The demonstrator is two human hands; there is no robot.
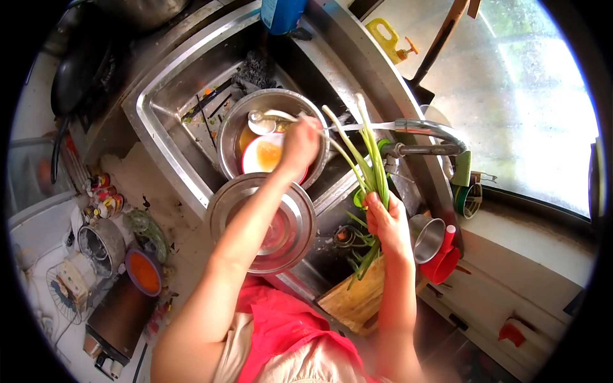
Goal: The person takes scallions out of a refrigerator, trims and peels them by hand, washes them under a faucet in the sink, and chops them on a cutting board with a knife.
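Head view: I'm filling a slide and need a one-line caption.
At the sink, the right hand holds a bunch of long green stalks while the left hand is above a metal bowl.

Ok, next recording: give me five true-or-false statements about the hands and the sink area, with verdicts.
1. The right hand grips a bunch of long green-and-white stalks. True.
2. The left hand is over the large round steel pot. True.
3. The curved metal tap is left of the pot in the picture. False: it is on the right.
4. The blue plastic bottle stands inside the pot. False: it is apart, at the sink's far side.
5. The person wears a red fabric apron. True.
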